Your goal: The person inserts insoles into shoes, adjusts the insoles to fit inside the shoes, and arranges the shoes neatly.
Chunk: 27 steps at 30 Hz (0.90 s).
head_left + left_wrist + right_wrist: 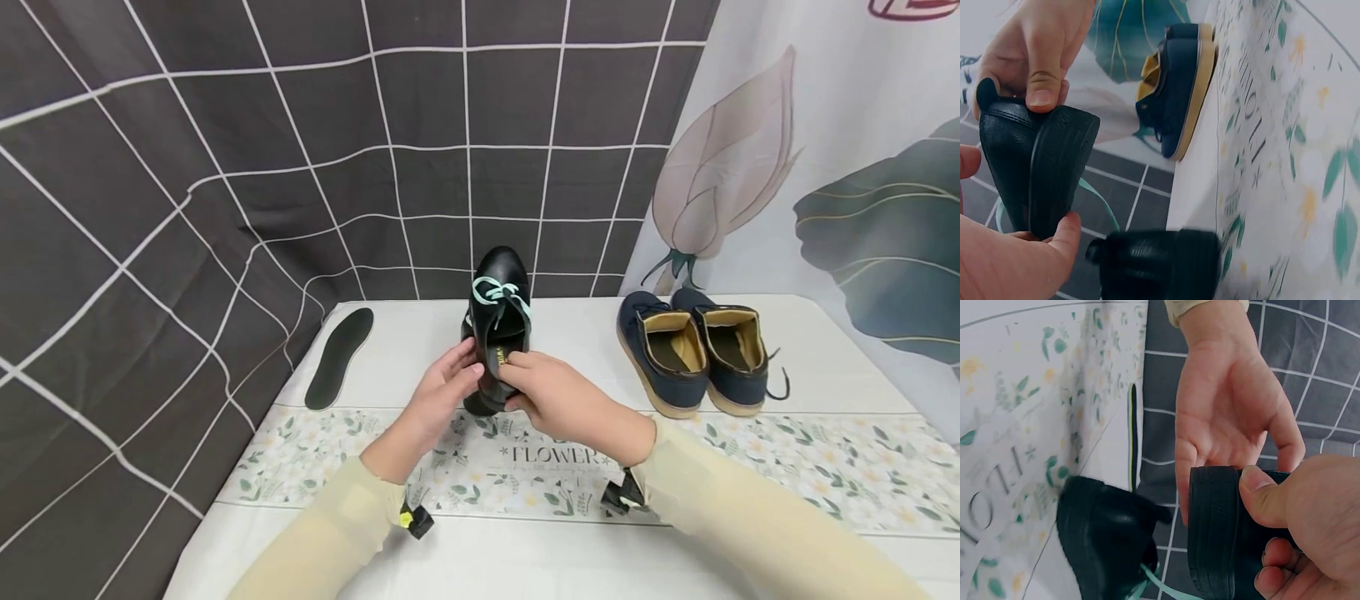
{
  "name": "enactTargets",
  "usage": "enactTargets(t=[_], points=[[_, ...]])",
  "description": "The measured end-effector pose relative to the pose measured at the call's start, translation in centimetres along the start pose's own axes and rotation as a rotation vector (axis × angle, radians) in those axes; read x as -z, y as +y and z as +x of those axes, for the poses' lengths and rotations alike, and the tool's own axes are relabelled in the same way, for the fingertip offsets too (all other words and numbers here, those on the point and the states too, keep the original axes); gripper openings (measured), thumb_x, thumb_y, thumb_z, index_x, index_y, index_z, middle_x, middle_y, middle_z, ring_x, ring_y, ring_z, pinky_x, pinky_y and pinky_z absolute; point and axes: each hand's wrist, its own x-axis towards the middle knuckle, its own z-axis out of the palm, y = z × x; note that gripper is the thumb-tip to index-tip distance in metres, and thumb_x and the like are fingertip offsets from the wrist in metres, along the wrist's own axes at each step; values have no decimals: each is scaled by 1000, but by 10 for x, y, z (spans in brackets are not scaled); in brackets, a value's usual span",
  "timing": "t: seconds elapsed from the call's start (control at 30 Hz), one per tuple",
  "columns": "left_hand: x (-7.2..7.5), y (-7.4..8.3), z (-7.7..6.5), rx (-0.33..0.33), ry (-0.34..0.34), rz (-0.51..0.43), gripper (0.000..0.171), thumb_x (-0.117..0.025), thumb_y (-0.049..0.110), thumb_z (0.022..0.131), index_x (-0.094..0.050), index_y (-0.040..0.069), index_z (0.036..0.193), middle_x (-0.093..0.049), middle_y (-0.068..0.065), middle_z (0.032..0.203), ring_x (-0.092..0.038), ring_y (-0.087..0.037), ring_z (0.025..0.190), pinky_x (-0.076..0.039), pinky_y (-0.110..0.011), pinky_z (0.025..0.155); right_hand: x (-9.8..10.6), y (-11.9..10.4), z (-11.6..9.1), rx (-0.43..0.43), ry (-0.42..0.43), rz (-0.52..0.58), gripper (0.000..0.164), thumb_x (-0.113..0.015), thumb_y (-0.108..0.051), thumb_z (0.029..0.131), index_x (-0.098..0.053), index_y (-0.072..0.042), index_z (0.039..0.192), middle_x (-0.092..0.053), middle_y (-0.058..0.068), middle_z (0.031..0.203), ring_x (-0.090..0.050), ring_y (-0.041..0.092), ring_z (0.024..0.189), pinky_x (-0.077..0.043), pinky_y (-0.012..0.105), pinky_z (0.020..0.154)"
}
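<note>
Both hands are at a black leather shoe (504,275) with mint-green laces, its toe pointing away. My left hand (444,385) holds it from the left, fingers along the side and sole, thumb near the rim of the opening. My right hand (558,396) grips the heel end; its thumb presses the back of the heel in the right wrist view, and its curled fingers reach the opening. Gold lettering shows on the lining inside. Below the held shoe stands a second black shoe (1113,534), largely covered by it in the head view.
A dark insole (340,358) lies at the table's left. On the right stand two navy shoes (663,354) with tan lining, a loose lace trailing. A floral strip (540,475) crosses the white table (420,321). Grid-patterned dark cloth (420,183) hangs behind and left.
</note>
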Motion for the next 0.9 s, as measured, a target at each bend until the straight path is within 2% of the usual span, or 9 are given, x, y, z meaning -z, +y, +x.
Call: enactTargets(t=[0.13, 0.2, 0.37, 0.43, 0.7, 0.8, 0.9], points=[[-13, -3, 2, 59, -20, 41, 68, -48, 28, 106, -16, 0, 159, -26, -22, 162, -40, -36, 143, -32, -48, 117, 1, 4, -14, -7, -14, -8, 22, -79, -16, 86, -66, -15, 103, -55, -4, 90, -52, 13, 80, -49, 31, 73], [-20, -5, 2, 99, -32, 91, 70, -47, 34, 107, -15, 1, 159, -25, -22, 162, -40, -37, 143, -32, -48, 117, 1, 5, -22, -9, -28, -16, 23, -80, -15, 85, -66, -15, 103, -54, -5, 89, -50, 12, 79, -48, 31, 72], [-34, -15, 2, 166, -51, 195, 74, -50, 36, 105, -15, 2, 160, -24, -23, 162, -30, -36, 148, -30, -48, 118, -3, 6, -42, -10, -59, -32, 21, -80, -16, 86, -64, -15, 99, -50, -6, 87, -44, 11, 75, -44, 28, 69], [-37, -21, 2, 175, -57, 206, 74, -52, 34, 105, -16, 1, 159, -24, -24, 162, -27, -36, 150, -30, -48, 118, -6, 8, -48, -15, -62, -28, 20, -80, -16, 85, -63, -16, 97, -47, -6, 85, -42, 10, 73, -42, 27, 67], [-52, -38, 5, 241, -60, 215, 75, -55, 38, 103, -20, 1, 159, -29, -21, 161, -29, -33, 149, -28, -47, 119, -18, 19, -69, -47, -73, 5, 21, -80, -16, 85, -63, -16, 98, -47, -7, 86, -43, 9, 75, -44, 28, 69], [-57, -43, 8, 258, -66, 215, 74, -54, 37, 104, -20, 0, 158, -31, -20, 160, -32, -31, 148, -30, -46, 119, -23, 23, -75, -60, -72, 24, 20, -80, -15, 86, -63, -16, 97, -48, -7, 87, -44, 8, 76, -45, 28, 69], [-61, -46, 10, 273, -64, 253, 73, -53, 38, 103, -22, 1, 158, -36, -17, 158, -37, -30, 145, -32, -47, 117, -27, 26, -79, -65, -65, 33, 20, -79, -15, 86, -63, -16, 98, -50, -7, 88, -46, 8, 77, -46, 29, 70]])
